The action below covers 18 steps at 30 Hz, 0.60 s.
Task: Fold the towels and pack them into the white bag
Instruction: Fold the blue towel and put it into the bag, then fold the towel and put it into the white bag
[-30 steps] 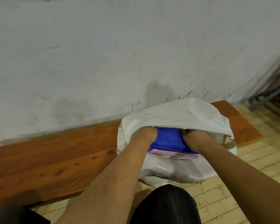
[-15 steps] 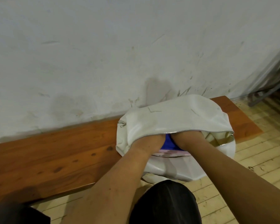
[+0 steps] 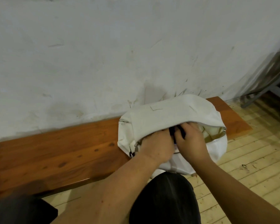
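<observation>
The white bag (image 3: 168, 113) lies on its side at the right end of a wooden bench (image 3: 63, 151), its zipped mouth facing me and gaping. Both my hands reach into that mouth, close together. My left hand (image 3: 155, 146) shows only its back; its fingers are hidden under the bag's upper flap. My right hand (image 3: 191, 141) has its fingers spread and pressing down into the dark inside. The towels are hidden behind my hands. Cream lining (image 3: 212, 133) shows at the right of the opening.
The bench stands against a scuffed white wall (image 3: 103, 54). Pale floorboards (image 3: 257, 159) lie to the right and in front. A grey metal frame (image 3: 265, 94) stands at the far right. My knee in black cloth (image 3: 165, 199) is just below the bag.
The blue towel that showed between my hands has gone out of sight inside the bag. My hands have closed together and drawn back, so that their backs show at the opening.
</observation>
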### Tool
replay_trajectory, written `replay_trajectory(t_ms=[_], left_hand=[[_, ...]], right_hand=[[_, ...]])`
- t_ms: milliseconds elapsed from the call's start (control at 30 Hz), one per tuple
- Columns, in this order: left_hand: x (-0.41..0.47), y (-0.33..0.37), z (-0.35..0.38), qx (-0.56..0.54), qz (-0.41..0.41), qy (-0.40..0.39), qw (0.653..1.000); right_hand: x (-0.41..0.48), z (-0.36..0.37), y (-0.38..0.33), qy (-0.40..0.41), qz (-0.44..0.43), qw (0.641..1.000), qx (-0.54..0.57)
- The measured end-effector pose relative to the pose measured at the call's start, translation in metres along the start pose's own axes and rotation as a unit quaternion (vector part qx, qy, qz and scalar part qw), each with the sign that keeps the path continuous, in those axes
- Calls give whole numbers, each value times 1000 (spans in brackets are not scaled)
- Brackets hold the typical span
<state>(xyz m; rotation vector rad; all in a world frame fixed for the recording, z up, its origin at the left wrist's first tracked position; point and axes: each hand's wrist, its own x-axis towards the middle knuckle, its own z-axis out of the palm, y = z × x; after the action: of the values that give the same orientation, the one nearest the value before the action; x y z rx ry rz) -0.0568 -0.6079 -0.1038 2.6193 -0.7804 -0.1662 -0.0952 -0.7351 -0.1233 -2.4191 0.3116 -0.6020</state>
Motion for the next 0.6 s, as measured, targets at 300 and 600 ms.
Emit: replay_trajectory(t_ms=[300,600], left_hand=[[-88,-50,-25,-234,-9,25,972],[-170,-160,-46,-243,-111,64,962]], right_hand=[[-79,11,-55,32,-3,995,92],[-103,88,-140,-102,-103,981,130]])
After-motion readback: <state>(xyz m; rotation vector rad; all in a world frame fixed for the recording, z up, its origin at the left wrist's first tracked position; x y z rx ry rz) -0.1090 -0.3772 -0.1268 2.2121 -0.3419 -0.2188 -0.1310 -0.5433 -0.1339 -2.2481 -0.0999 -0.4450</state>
